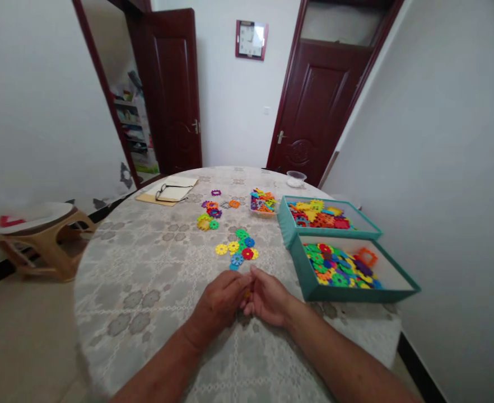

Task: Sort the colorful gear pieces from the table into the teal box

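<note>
My left hand and my right hand meet fingertip to fingertip low over the round table. Both are curled closed around a small piece that I cannot make out between the fingers. Just beyond them lies a flat cluster of joined plastic flower discs in yellow, green, blue and red. A second cluster of discs in purple, yellow and green lies farther back on the left. To the right stand two teal boxes, the near box and the far box, each holding several coloured discs.
A small clear tub of pieces sits by the far box, and a clear cup at the table's far edge. A notebook with glasses lies at the back left. A wooden stool stands on the floor to the left.
</note>
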